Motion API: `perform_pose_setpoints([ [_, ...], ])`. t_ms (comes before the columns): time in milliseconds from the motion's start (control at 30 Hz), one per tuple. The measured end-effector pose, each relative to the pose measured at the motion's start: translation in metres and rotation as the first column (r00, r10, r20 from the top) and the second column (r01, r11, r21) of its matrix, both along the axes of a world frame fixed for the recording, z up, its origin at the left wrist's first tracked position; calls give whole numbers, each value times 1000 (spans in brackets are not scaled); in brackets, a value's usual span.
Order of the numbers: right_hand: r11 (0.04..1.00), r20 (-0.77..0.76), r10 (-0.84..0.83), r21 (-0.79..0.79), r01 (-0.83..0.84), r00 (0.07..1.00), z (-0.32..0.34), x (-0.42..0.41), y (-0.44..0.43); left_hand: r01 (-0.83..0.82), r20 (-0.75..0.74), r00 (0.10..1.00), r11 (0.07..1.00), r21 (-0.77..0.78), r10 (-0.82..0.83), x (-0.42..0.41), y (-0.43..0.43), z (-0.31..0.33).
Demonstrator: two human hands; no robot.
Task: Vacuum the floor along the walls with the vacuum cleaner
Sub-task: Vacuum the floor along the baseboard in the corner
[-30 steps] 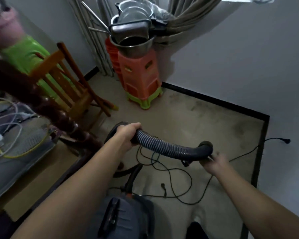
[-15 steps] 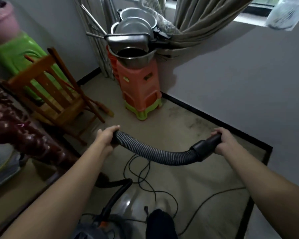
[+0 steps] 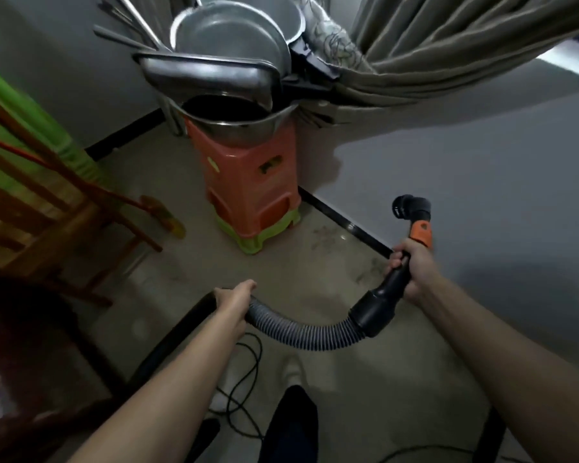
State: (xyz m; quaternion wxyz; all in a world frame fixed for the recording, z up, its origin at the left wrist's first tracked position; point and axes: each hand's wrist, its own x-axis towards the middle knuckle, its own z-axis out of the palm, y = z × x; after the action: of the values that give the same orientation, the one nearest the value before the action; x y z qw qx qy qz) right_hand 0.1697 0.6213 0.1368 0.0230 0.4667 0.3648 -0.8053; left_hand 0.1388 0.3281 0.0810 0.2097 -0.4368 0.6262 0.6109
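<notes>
A ribbed grey vacuum hose (image 3: 301, 337) sags between my two hands above the floor. My left hand (image 3: 234, 300) grips the hose at its left end, where it runs down out of sight below my arm. My right hand (image 3: 411, 265) grips the black handle (image 3: 380, 304) at the hose's other end and holds it upright. Above that hand an orange slider (image 3: 421, 232) and a black open nozzle end (image 3: 408, 207) point up in front of the grey wall. The vacuum's body is out of view.
An orange stool stack (image 3: 251, 188) on a green one stands in the corner and carries metal pots (image 3: 228, 81). A wooden chair (image 3: 47, 208) stands at left. A black baseboard (image 3: 341, 222) lines the wall. A black power cord (image 3: 244, 389) loops on the beige floor near my feet.
I have stepped closer to the corner. My right hand has swung the handle from level to upright, so the nozzle end points up. The vacuum's body has dropped out of view.
</notes>
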Motion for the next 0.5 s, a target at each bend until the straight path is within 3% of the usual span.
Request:
perform_pose_setpoints([
  [200,987,21,-116,-106,118,993,-33,-82,20,-51,105,993,998,39,46,-72,64,-30],
  [333,984,86,-35,-171,49,996,-66,-128,47,-141,181,973,990,-12,141,-112,79,-62],
  [500,969,169,131,-228,-91,977,-179,-170,68,-162,244,953,983,-88,178,-136,100,-159],
])
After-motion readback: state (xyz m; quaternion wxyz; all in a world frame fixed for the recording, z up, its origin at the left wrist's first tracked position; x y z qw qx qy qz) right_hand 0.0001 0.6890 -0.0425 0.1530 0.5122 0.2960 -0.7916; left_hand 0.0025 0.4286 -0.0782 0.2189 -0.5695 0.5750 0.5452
